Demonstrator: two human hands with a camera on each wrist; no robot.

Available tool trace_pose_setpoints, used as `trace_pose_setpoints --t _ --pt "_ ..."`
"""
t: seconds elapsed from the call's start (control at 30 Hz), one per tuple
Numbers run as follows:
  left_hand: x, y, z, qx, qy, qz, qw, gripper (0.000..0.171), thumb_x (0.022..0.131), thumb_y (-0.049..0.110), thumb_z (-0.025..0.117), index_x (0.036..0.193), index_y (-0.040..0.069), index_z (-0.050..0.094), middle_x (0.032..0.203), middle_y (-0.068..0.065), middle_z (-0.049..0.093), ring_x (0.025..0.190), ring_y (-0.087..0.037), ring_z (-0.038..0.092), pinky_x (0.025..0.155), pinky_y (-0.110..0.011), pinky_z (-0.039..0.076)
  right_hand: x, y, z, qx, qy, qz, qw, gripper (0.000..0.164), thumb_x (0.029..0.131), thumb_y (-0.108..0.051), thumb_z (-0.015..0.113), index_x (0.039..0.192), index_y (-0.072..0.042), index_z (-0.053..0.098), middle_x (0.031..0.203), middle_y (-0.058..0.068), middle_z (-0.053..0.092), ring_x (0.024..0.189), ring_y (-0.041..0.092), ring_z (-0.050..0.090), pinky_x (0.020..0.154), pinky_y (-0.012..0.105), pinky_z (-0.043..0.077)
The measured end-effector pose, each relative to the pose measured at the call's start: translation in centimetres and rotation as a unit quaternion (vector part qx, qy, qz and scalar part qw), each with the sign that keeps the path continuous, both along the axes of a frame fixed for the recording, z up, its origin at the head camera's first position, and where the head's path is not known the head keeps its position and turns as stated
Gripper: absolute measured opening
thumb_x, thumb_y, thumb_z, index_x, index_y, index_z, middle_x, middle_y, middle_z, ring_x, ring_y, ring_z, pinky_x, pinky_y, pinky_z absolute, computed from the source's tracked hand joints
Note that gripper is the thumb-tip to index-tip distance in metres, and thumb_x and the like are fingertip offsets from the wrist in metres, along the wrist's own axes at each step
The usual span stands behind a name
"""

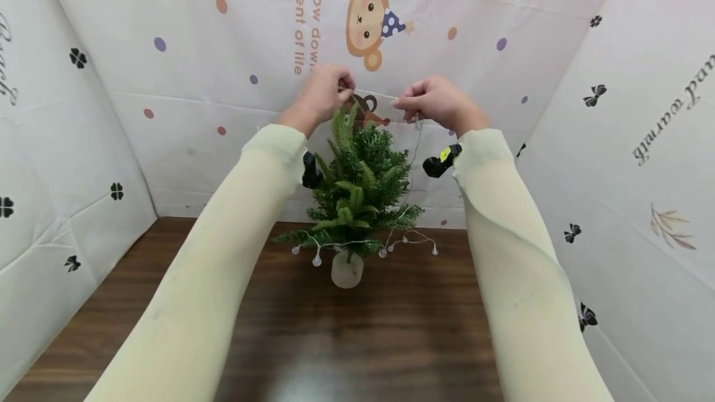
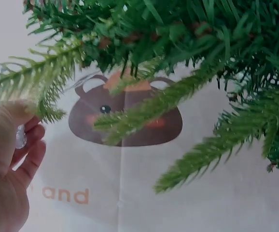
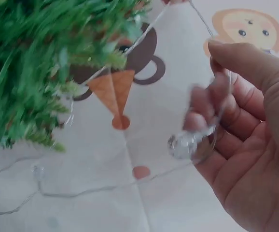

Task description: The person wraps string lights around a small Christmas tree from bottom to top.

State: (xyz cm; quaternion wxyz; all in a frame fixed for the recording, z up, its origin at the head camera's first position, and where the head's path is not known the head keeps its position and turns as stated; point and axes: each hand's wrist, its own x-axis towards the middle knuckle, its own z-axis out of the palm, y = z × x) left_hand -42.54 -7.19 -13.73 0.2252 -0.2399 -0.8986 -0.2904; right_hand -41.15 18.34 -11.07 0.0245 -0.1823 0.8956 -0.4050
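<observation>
Clearly, both hands are grasping the same string of lights, which runs nearly taut between them just above the far side of the green tree. To the left, the left hand pinches the wire between thumb and curled fingers close to the treetop; the left wrist view shows a clear bulb among its fingers, with a branch tip just beside the thumb. To the right, the right hand pinches the other end of that stretch, and a second bulb hangs by its lower fingers, blurred in the right wrist view. From the right hand the wire drops along the tree's right side, and lower down it crosses the near side of the bottom branches, where several small bulbs dangle left and right of the pale base. So the string lies partly between the hands and partly below them. Upright on the brown wooden table, the tree stands toward its far edge, before a white printed backdrop with a monkey's head. Pale sleeves cover both arms.
</observation>
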Motion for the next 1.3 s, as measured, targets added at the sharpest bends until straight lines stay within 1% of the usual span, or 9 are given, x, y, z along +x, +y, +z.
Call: trace_pose_setpoints --t 0.13,0.27,0.37,0.53,0.7,0.83,1.0,1.1,1.3 --pt "0.0 -0.5 -0.1 -0.003 0.009 0.033 0.9994 0.018 0.102 0.007 0.060 0.113 0.001 0.072 0.120 -0.013 0.072 0.114 -0.026 0.067 0.103 -0.034 0.053 -0.1 1.2 -0.7 -0.025 -0.032 0.004 0.999 0.024 0.101 -0.026 0.068 0.102 -0.002 0.070 0.085 0.002 0.072 0.074 0.013 0.065 0.073 0.026 0.057" --pt "0.0 -0.5 -0.3 -0.009 0.029 0.053 0.9981 0.017 0.102 0.008 0.060 0.111 0.004 0.074 0.119 -0.012 0.073 0.113 -0.026 0.068 0.102 -0.034 0.054 -0.2 2.0 -1.2 -0.039 -0.055 0.010 0.998 0.027 0.102 -0.028 0.065 0.097 -0.002 0.065 0.077 0.000 0.064 0.068 0.016 0.056 0.067 0.027 0.052" --pt "-0.2 -0.4 -0.4 -0.001 0.039 0.061 0.9973 0.017 0.102 0.008 0.059 0.110 0.003 0.073 0.118 -0.013 0.074 0.113 -0.026 0.068 0.102 -0.034 0.054 -0.1 2.4 -1.2 -0.017 -0.044 0.007 0.999 0.032 0.101 -0.037 0.066 0.091 -0.006 0.065 0.070 -0.002 0.054 0.065 0.018 0.050 0.064 0.029 0.048" --pt "-0.5 -0.9 -0.4 0.024 0.051 0.088 0.9946 0.017 0.101 0.005 0.058 0.108 0.000 0.073 0.115 -0.015 0.074 0.110 -0.028 0.068 0.100 -0.035 0.054 0.2 3.4 -0.9 0.036 -0.008 -0.041 0.998 0.039 0.095 -0.056 0.066 0.084 -0.019 0.072 0.058 -0.007 0.043 0.060 0.016 0.049 0.056 0.031 0.035" --pt "-0.6 -2.0 -0.9 0.010 0.076 0.108 0.9911 0.017 0.099 0.003 0.058 0.102 0.000 0.074 0.111 -0.016 0.075 0.107 -0.030 0.067 0.098 -0.038 0.054 1.4 4.3 -0.5 0.010 -0.003 -0.061 0.998 0.040 0.097 -0.050 0.067 0.075 -0.016 0.065 0.058 -0.005 0.039 0.059 0.017 0.047 0.065 0.033 0.043" --pt "-0.5 -2.6 -1.5 -0.003 0.076 0.104 0.9916 0.016 0.098 0.002 0.057 0.101 -0.002 0.073 0.111 -0.018 0.073 0.107 -0.032 0.066 0.097 -0.040 0.054 3.1 4.5 -0.2 0.008 0.002 -0.069 0.998 0.045 0.099 -0.042 0.067 0.066 -0.013 0.058 0.060 -0.004 0.043 0.059 0.019 0.048 0.070 0.037 0.045" --pt "-0.3 -2.8 -2.0 0.028 0.058 0.120 0.9907 0.015 0.099 0.003 0.058 0.104 -0.002 0.071 0.114 -0.018 0.071 0.109 -0.033 0.065 0.098 -0.041 0.053 4.3 5.0 -0.3 0.033 0.025 -0.069 0.997 0.050 0.099 -0.039 0.069 0.068 -0.001 0.058 0.060 0.002 0.057 0.064 0.020 0.055 0.074 0.041 0.048" --pt "-0.1 -3.0 -2.3 0.049 0.058 0.137 0.9877 0.016 0.100 0.005 0.058 0.106 -0.002 0.071 0.115 -0.018 0.071 0.112 -0.033 0.064 0.100 -0.041 0.052 4.2 5.4 -0.4 0.033 0.023 -0.064 0.997 0.045 0.099 -0.037 0.069 0.074 0.000 0.063 0.065 0.002 0.062 0.068 0.020 0.056 0.069 0.035 0.049" --pt "0.3 -3.6 -3.2 0.123 0.068 0.157 0.9776 0.016 0.100 0.005 0.057 0.106 -0.001 0.071 0.113 -0.016 0.073 0.107 -0.030 0.067 0.096 -0.038 0.054 2.7 6.7 -1.0 -0.016 0.000 -0.054 0.998 0.031 0.097 -0.030 0.073 0.077 -0.007 0.069 0.072 0.001 0.064 0.070 0.017 0.060 0.068 0.028 0.055"
